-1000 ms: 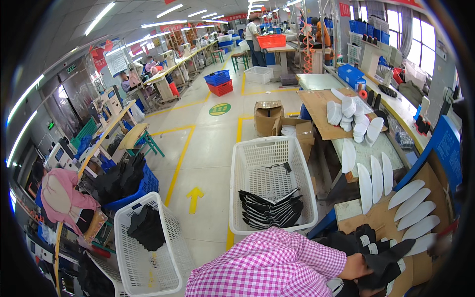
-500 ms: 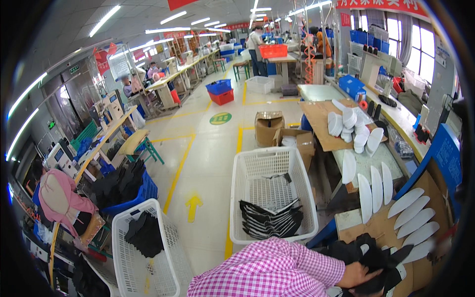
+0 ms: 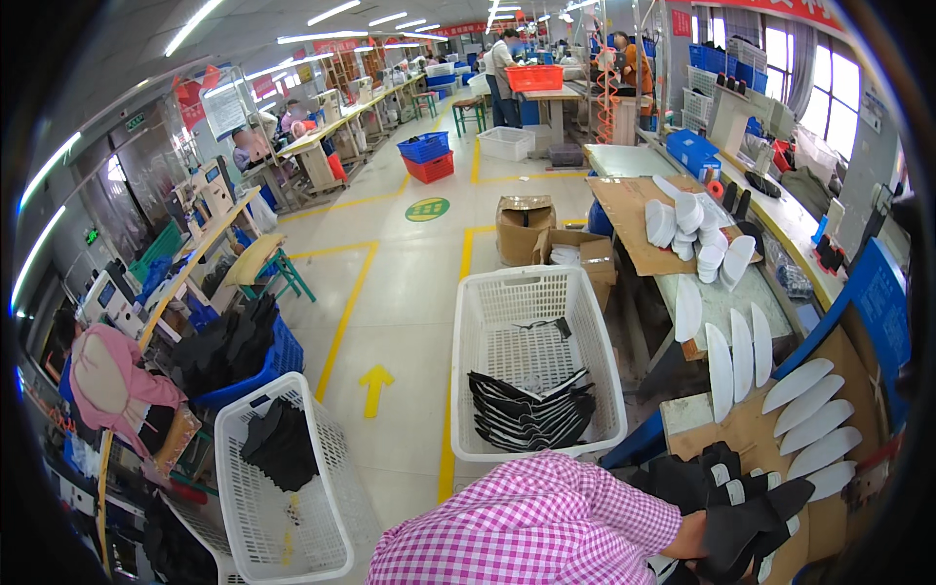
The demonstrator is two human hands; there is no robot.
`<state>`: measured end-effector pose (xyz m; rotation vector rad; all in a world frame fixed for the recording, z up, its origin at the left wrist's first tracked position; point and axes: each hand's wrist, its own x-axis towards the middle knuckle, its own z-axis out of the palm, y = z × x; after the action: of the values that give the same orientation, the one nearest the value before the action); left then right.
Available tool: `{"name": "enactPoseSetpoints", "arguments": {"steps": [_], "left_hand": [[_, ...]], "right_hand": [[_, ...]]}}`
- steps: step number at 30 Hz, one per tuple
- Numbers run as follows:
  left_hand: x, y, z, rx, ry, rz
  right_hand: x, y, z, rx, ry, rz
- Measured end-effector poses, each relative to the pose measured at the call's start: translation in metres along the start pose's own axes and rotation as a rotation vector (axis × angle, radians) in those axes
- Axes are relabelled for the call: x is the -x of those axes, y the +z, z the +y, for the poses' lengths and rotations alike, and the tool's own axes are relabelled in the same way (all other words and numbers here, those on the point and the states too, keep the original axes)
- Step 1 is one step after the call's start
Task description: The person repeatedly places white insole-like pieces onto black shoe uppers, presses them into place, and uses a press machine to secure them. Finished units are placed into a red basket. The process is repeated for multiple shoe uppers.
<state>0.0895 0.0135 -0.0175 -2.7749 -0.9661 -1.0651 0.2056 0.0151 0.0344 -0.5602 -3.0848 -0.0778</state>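
My left arm, in a pink checked sleeve [image 3: 546,522], reaches right across the lower edge to the workbench. My left hand [image 3: 693,536] is at a curved black fabric piece [image 3: 733,536], which covers its fingers; the hand appears closed on the piece. Around it lie more black fabric pieces [image 3: 678,483], some with small white patches. Several long white rounded pieces [image 3: 799,385] are laid in rows on cardboard just beyond. My right hand is out of view.
A white basket [image 3: 616,390] holding stacked black pieces stands left of the bench. Another white basket [image 3: 229,487] and a blue crate [image 3: 285,361] with black pieces are farther left. Cardboard boxes [image 3: 526,231] stand behind. A blue panel [image 3: 877,312] edges the bench's right side.
My left hand, its fingers visible on a black piece before, is now mostly covered by the piece. The piece has turned, with a broad flat face showing. The whole view has shifted slightly.
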Motion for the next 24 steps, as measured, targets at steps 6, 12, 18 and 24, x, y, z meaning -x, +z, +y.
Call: {"name": "enactPoseSetpoints", "arguments": {"steps": [6,12,18,24], "left_hand": [[0.009,-0.02,-0.03,0.535,-0.487,0.02],[0.047,-0.073,-0.039,0.822,-0.588,0.401],[0.091,-0.171,-0.07,1.134,-0.828,0.612],[0.105,-0.195,-0.072,1.657,-0.821,1.057]], "right_hand": [[0.005,-0.039,-0.017,-0.184,0.201,-0.209],[0.01,-0.1,-0.034,-0.603,-0.035,0.338],[0.005,-0.093,-0.037,-0.835,0.132,0.829],[-0.021,-0.073,-0.007,-1.255,0.417,0.456]]}}
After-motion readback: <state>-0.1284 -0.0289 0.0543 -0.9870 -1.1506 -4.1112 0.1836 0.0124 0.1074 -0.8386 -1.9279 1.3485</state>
